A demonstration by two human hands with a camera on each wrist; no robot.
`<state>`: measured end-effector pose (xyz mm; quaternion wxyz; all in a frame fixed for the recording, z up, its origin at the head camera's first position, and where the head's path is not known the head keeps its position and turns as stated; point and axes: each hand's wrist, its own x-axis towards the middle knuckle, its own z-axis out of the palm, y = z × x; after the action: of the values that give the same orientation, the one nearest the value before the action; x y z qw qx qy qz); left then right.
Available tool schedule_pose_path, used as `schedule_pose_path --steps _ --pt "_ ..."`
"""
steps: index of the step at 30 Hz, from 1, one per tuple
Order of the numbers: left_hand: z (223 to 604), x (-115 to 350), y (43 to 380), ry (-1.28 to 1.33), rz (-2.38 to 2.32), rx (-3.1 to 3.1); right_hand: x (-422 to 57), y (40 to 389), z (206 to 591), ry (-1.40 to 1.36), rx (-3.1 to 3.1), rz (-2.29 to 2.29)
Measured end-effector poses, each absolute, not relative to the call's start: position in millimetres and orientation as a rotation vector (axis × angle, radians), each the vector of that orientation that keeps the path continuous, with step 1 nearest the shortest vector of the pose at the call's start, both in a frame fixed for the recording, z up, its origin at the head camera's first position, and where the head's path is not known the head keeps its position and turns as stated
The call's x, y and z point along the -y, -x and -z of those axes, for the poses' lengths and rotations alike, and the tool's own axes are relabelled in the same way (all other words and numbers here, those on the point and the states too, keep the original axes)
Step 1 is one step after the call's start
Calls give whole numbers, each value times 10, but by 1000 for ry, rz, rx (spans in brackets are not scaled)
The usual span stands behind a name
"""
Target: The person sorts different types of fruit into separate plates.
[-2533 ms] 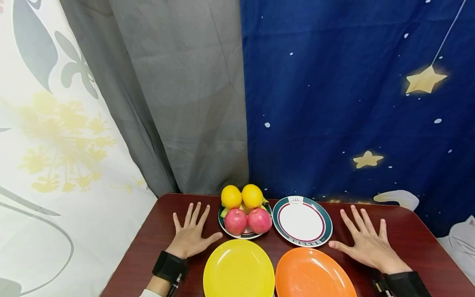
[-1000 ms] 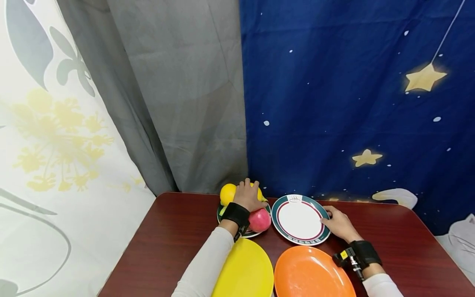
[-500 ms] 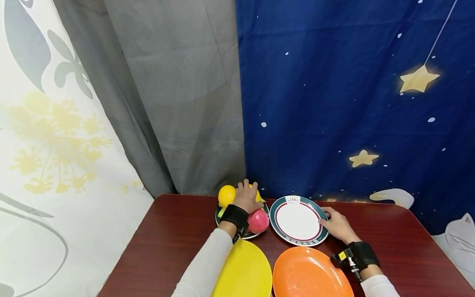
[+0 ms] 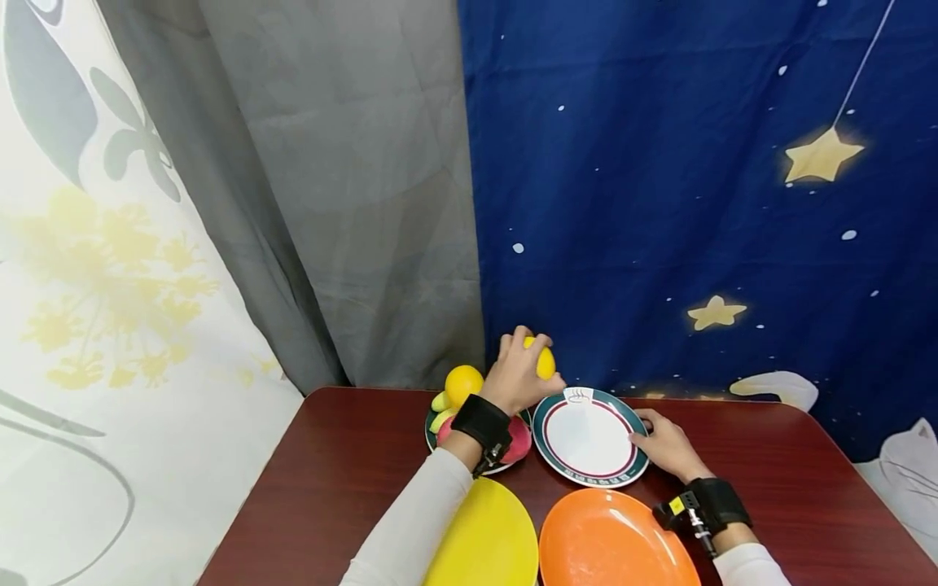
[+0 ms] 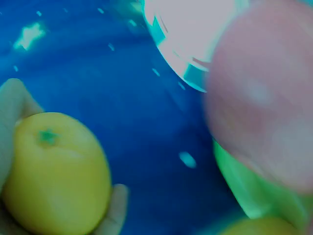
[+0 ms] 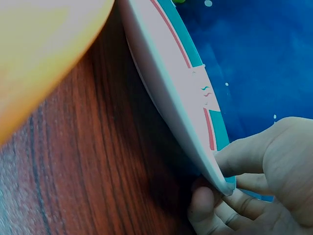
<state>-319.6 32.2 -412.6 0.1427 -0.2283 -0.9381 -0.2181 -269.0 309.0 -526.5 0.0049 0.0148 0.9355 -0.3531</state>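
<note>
My left hand grips a yellow orange, raised above the gap between the two green-rimmed plates. In the left wrist view, fingers curl round the sides of this orange. Behind the left wrist, the fruit plate bears another orange, red apples and bananas, partly covered by the hand and wrist. My right hand pinches the right rim of a bare white plate with a green border. Up close in the right wrist view, the thumb lies over that plate's rim, other fingers beneath.
A yellow plate and an orange plate lie at the near side of the dark red table. The left forearm crosses over the yellow plate. A blue starry curtain and a grey curtain hang behind the table.
Both hands left the tabletop, the left reaching the fruit and the right taking the white plate's rim. Since half a second ago, the left hand has lifted one orange up and rightward.
</note>
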Motion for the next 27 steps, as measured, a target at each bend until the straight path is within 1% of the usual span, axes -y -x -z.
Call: schedule_pose_path --steps 5,12,21,27 --pt "4186 -736 3136 719 630 2724 -3082 2680 5244 -47 -2934 1118" --pt "4554 -1168 3104 796 424 2812 -3088 2668 5259 -35 -2939 1135" --pt "4918 -1229 3049 815 215 2958 -3074 2687 5293 -28 -2961 1138" --pt "5009 -1236 3040 793 152 2980 -3089 2679 5299 -15 -2963 1147"
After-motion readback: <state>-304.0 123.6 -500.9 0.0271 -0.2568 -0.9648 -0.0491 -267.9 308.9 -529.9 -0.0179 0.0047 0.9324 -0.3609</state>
